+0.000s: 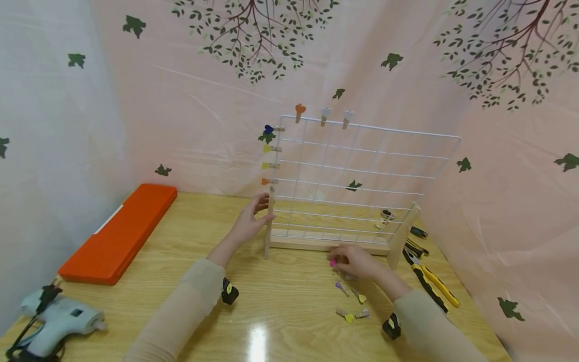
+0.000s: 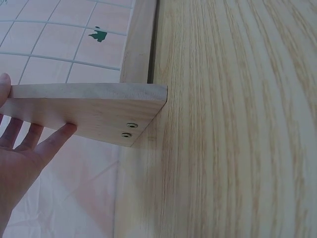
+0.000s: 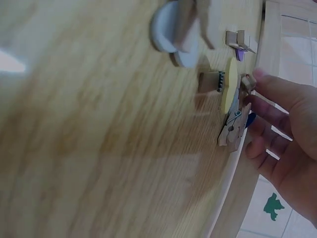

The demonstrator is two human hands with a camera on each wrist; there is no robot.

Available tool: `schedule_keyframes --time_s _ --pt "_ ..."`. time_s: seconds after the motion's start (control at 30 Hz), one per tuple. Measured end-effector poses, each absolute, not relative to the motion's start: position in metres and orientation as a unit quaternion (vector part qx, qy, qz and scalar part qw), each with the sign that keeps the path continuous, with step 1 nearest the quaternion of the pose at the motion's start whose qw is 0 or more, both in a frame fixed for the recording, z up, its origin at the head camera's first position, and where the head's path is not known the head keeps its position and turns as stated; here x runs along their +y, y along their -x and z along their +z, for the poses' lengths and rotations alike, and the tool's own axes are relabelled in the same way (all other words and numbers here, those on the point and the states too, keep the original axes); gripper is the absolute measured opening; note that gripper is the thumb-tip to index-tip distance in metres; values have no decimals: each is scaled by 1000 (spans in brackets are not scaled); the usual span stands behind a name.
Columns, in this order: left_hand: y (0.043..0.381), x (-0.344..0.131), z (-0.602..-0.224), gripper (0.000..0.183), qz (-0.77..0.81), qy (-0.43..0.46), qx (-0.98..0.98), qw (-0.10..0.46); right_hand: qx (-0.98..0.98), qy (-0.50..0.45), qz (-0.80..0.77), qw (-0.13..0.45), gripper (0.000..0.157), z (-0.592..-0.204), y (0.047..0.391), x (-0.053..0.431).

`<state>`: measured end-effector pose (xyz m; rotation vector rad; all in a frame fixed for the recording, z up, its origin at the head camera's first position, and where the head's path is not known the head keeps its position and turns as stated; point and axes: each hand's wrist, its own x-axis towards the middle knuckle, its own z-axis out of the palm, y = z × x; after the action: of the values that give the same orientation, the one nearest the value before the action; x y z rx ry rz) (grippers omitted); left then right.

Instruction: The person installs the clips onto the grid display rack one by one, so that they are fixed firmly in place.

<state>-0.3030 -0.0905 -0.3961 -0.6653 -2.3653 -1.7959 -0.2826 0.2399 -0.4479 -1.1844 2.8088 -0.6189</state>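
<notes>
A white wire grid rack stands on the table in a wooden frame. My left hand holds its left wooden upright, thumb at the front edge and fingertips against the outer face. Just before the base bar, my right hand pinches a small clothespin with a pink decoration between thumb and fingers. Several decorated clothespins lie near it, among them a yellow one, a purple one and a white one. Clothespins with an orange heart and other colours are clipped along the grid's top and left edges.
An orange case lies on the left of the table. A glue gun with its cord is at the front left corner. Yellow-and-black pliers and other tools lie along the right edge. Patterned cloth hangs behind.
</notes>
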Motion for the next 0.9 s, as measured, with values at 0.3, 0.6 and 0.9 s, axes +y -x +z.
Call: schedule_keyframes --time_s 0.3,0.6,0.9 --pt "311 -87 -406 59 -604 222 -763 57 912 341 -227 29 6 -449 283 239" --pt "319 -89 -418 64 -588 206 -779 60 903 268 -335 13 7 -412 277 232" --pt "303 -89 -398 60 -587 214 -779 56 828 336 -427 -139 8 -296 262 220"
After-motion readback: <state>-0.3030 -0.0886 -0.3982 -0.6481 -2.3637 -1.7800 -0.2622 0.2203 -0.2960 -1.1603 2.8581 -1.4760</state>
